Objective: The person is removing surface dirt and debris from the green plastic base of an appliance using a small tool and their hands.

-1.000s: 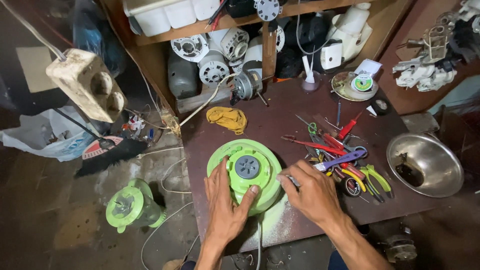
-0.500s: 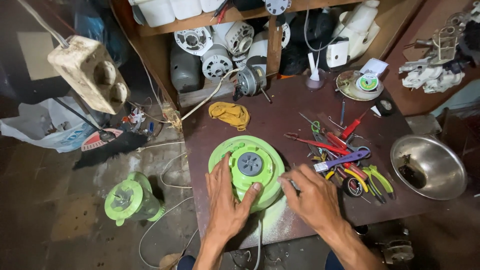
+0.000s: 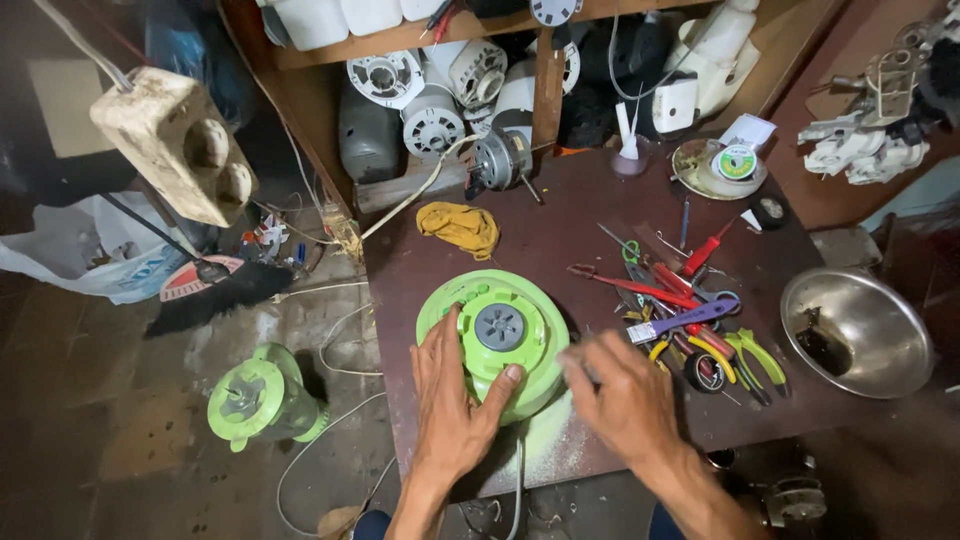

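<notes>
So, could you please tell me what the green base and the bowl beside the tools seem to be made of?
Green base: probably moulded plastic, going by its even lime colour and soft sheen, with a grey hub. Bowl: likely steel or another bright metal, since it shines silver and mirrors its surroundings.

Blender base [image 3: 495,340] on table [image 3: 580,225]; tools [image 3: 690,310] right (bowl [image 3: 858,330] perhaps farther right).

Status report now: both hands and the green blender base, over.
Left hand flat on green blender base. Right hand blurred at its right edge. Hand tools close beside.
</notes>
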